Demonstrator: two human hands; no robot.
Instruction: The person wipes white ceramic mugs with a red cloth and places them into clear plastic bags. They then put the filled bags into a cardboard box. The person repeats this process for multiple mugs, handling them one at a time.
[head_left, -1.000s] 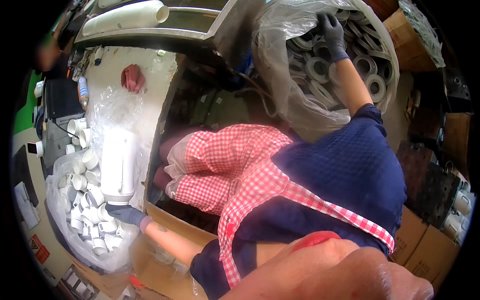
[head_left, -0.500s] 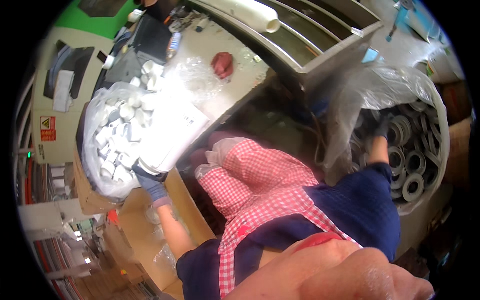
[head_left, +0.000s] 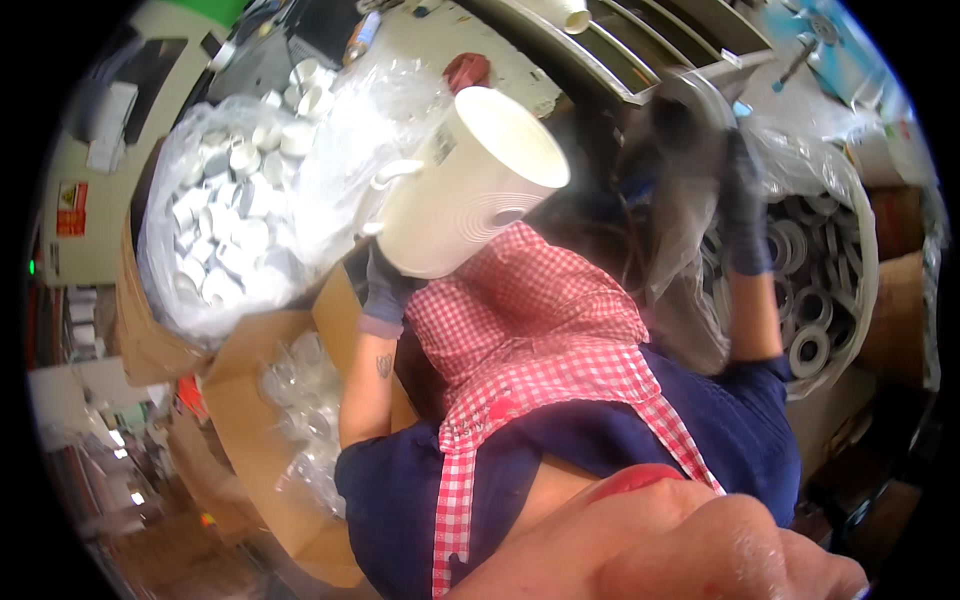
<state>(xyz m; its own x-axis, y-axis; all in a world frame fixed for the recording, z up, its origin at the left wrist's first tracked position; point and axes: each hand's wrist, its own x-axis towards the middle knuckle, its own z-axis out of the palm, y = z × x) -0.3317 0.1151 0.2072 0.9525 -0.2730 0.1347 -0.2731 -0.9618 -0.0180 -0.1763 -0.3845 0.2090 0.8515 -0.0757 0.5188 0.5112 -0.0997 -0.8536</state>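
A large off-white plastic jug-like container (head_left: 455,185) lies tilted in the middle, with a loop on its left side and a ridged ring pattern. My left hand (head_left: 388,285), in a dark glove, is closed on its lower left end; most of its fingers are hidden behind it. Out to the right, my gloved right hand (head_left: 740,190) is raised above a plastic bag of grey rings (head_left: 808,350). A grey ring-shaped part (head_left: 695,105), smeared by motion, is in its fingers.
On the left, a plastic-lined box (head_left: 150,300) holds many short white fittings (head_left: 225,240). Below it, an open cardboard box (head_left: 240,375) contains clear plastic pieces (head_left: 310,400). Behind are a worktop with a red cloth (head_left: 467,72) and a slatted metal bin (head_left: 640,60).
My left hand has brought the white container right, from beside the fittings to over my lap. My right hand has come up out of the ring bag with a grey ring. The view has shifted.
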